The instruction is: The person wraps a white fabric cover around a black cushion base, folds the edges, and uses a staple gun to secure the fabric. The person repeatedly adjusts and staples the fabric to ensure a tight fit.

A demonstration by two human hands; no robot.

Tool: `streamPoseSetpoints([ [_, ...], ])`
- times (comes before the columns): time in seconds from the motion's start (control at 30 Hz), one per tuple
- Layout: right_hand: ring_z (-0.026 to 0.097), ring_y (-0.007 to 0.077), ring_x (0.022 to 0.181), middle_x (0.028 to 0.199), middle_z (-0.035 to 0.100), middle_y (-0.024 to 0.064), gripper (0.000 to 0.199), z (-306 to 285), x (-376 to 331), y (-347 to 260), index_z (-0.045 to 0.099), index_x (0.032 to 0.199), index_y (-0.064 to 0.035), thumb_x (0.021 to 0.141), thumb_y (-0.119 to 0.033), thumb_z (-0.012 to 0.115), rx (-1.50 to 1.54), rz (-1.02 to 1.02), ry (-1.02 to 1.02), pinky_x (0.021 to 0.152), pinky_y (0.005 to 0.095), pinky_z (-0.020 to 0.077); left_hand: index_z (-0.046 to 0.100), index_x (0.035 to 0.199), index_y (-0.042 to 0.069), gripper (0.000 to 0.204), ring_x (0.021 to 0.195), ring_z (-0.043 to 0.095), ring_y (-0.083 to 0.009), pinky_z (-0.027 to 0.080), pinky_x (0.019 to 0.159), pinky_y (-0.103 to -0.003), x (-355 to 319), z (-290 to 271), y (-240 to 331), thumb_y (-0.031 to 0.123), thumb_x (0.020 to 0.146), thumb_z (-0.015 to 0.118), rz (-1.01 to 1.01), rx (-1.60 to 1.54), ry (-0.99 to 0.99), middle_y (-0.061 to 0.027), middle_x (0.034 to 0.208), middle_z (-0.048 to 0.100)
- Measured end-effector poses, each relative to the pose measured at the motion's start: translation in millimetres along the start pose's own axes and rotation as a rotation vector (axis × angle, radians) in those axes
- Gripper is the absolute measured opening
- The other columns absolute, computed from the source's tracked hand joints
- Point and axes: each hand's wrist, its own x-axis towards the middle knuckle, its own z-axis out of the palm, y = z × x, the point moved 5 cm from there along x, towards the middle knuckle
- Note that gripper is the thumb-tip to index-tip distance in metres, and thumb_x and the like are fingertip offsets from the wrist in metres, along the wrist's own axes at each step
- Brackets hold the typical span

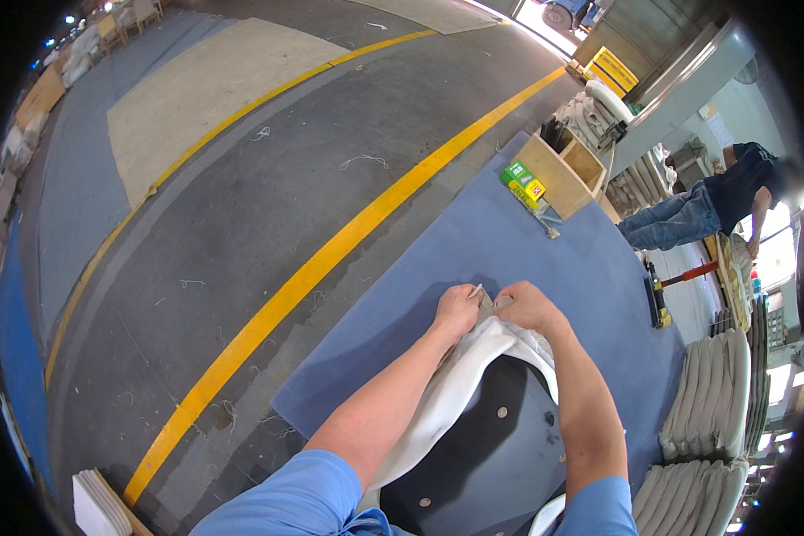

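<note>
A curved, padded piece with a white fabric cover [451,397] and a dark panel [496,447] lies in front of me. The panel bears several round light spots. At its far end my left hand [457,310] pinches the gathered edge of the fabric, and a pale strip or cord end sticks up beside the fingertips. Close to it on the right, my right hand [529,308] has its fingers closed on the same fabric edge. The piece rests on a blue-covered table [384,330]. My forearms flank the panel.
On the table's far end stand a wooden box with compartments [558,174] and a green-yellow carton [523,183]. A black-yellow tool [658,299] with a red part lies at the right edge. Stacked grey-white cushions [706,393] stand beyond. Another person [688,210] works at the right.
</note>
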Motion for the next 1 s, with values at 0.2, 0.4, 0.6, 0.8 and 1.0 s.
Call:
streamPoseSetpoints([
  [0.2, 0.065, 0.0219, 0.075, 0.079, 0.071, 0.0122, 0.032, 5, -1, 3, 0.076, 0.101, 0.0022, 0.074, -0.015, 0.073, 0.022, -0.022, 0.034, 0.072, 0.0379, 0.0525, 0.071, 0.104, 0.0, 0.029, 0.084, 0.067, -0.0254, 0.05, 0.08, -0.04, 0, -2, -1, 0.025, 0.103, 0.057, 0.128, 0.031, 0.03, -0.015, 0.092, 0.073],
  [0.4, 0.061, 0.0186, 0.073, 0.077, 0.068, 0.01, 0.029, 8, -2, 7, 0.075, 0.099, 0.0038, 0.077, -0.014, 0.071, 0.12, -0.023, -0.046, 0.069, 0.0379, 0.0505, 0.07, 0.102, 0.0, 0.028, 0.083, 0.067, -0.0275, 0.05, 0.078, -0.041, -2, -2, 0, 0.025, 0.103, 0.057, 0.167, 0.049, 0.067, -0.0162, 0.091, 0.073],
  [0.6, 0.061, 0.0192, 0.073, 0.076, 0.067, 0.0101, 0.029, 6, 1, 5, 0.075, 0.101, 0.0013, 0.078, -0.016, 0.07, 0.038, -0.062, -0.042, 0.069, 0.0381, 0.0501, 0.071, 0.102, 0.0, 0.028, 0.081, 0.066, -0.0245, 0.05, 0.077, -0.04, -1, -1, 0, 0.026, 0.103, 0.058, 0.141, 0.014, 0.045, -0.0142, 0.089, 0.072],
  [0.8, 0.064, 0.0207, 0.075, 0.078, 0.07, 0.0114, 0.031, 4, 5, -4, 0.076, 0.102, -0.0001, 0.077, -0.018, 0.071, -0.044, -0.107, -0.113, 0.071, 0.0376, 0.0516, 0.071, 0.102, 0.001, 0.028, 0.08, 0.065, -0.0229, 0.05, 0.077, -0.039, -1, -1, -2, 0.025, 0.103, 0.057, 0.118, -0.003, 0.03, -0.0132, 0.087, 0.072],
  [1.0, 0.064, 0.0181, 0.074, 0.077, 0.069, 0.0091, 0.028, 13, 5, 5, 0.075, 0.102, 0.0005, 0.08, -0.017, 0.07, 0.026, -0.161, -0.034, 0.068, 0.0367, 0.0512, 0.071, 0.102, 0.002, 0.027, 0.087, 0.069, -0.0358, 0.051, 0.078, -0.044, -5, -5, 3, 0.025, 0.101, 0.057, 0.131, -0.003, 0.042, -0.0196, 0.093, 0.072],
])
